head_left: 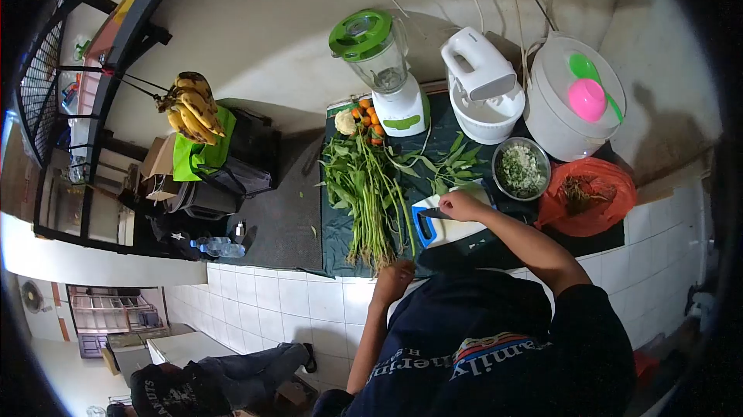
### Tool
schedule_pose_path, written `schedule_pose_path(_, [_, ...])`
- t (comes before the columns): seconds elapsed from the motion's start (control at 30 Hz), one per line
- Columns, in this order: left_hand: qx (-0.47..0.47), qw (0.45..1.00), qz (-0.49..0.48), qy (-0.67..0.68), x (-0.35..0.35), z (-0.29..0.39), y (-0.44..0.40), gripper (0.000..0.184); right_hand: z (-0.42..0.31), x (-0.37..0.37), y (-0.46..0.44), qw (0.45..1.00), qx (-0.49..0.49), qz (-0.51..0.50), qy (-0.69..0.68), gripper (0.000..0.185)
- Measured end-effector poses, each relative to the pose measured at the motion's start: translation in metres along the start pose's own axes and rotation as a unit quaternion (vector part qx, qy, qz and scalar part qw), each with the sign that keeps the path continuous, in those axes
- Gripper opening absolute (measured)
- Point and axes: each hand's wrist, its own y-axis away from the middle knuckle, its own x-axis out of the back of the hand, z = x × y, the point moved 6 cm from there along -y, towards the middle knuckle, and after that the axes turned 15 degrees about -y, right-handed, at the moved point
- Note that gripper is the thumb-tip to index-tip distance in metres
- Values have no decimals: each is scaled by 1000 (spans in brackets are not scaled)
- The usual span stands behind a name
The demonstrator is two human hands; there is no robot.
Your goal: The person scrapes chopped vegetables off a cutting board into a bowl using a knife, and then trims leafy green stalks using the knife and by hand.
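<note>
My right hand is closed around a knife, its dark blade lying over the blue-edged white cutting board. At the table's front edge, my left hand is curled beside the root ends of a large bunch of leafy green stalks. One long stalk ends close to its fingers; whether they grip it I cannot tell. Behind the board lie loose green leaves. A metal bowl of chopped greens and pale bits stands to the right, next to an orange plastic bag with plant trimmings inside.
Along the wall stand a green-lidded blender, a white stand mixer and a big white container with a pink ladle and green spoon on top. Bananas hang at left. Another person is at lower left.
</note>
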Motion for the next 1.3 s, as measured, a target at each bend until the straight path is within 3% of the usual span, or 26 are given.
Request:
schedule_pose_path(0.07, [-59, 996, 35, -56, -17, -17, 1, 25, 17, 7, -15, 999, -19, 32, 19, 16])
schedule_pose_path(0.2, [26, 987, -14, -160, -30, -25, 4, 21, 16, 34, -41, 991, -56, 84, 93, 20])
schedule_pose_path(0.23, [-5, 979, -40, -202, -37, -29, 5, 23, 3, 41, -39, 985, -53, 100, 130, 24])
schedule_pose_path(0.33, [24, 984, -16, -176, -36, -44, 8, 26, -24, 48, -36, 975, 10, 191, 112, 27])
schedule_pose_path(0.4, [34, 985, -7, -170, -24, -44, 14, 26, -36, 39, -23, 975, 18, 184, 125, 27])
schedule_pose_path(0.47, [45, 986, -1, -162, -20, -40, 15, 27, -45, 15, -9, 989, 66, 68, 114, 26])
schedule_pose_path(0.53, [41, 983, 84, -158, -10, -38, 13, 27, -49, -8, 10, 980, 103, -12, 172, 24])
schedule_pose_path(0.6, [20, 983, 93, -157, -10, -35, 7, 27, -56, -10, 45, 974, 97, -40, 202, 26])
schedule_pose_path(0.7, [33, 987, 100, -123, -10, -20, -11, 31, -53, 7, 94, 969, 80, -11, 232, 29])
schedule_pose_path(0.77, [64, 989, 67, -119, -13, -3, -22, 40, -41, 26, 124, 943, 77, 87, 312, 32])
schedule_pose_path(0.8, [62, 989, 65, -115, -17, -1, -28, 40, -44, 31, 132, 942, 73, 86, 316, 32])
schedule_pose_path(0.9, [-33, 966, 143, -212, -21, 17, -45, 50, -55, 48, 158, 896, 91, 139, 411, 31])
schedule_pose_path(1.03, [0, 976, 41, -212, -33, 8, -71, 46, -35, 54, 163, 887, 39, 149, 435, 33])
schedule_pose_path(1.13, [39, 977, 34, -208, -23, 11, -76, 42, -21, 54, 166, 872, 15, 184, 453, 37])
schedule_pose_path(1.17, [39, 977, 37, -208, -19, 11, -74, 42, -21, 54, 170, 867, 37, 200, 456, 40])
schedule_pose_path(1.23, [-15, 979, 137, -149, -7, 15, -64, 37, -24, 53, 178, 860, 60, 216, 458, 42])
schedule_pose_path(1.3, [-21, 987, 137, -87, -6, 9, -57, 35, -12, 58, 188, 875, -21, 205, 438, 55])
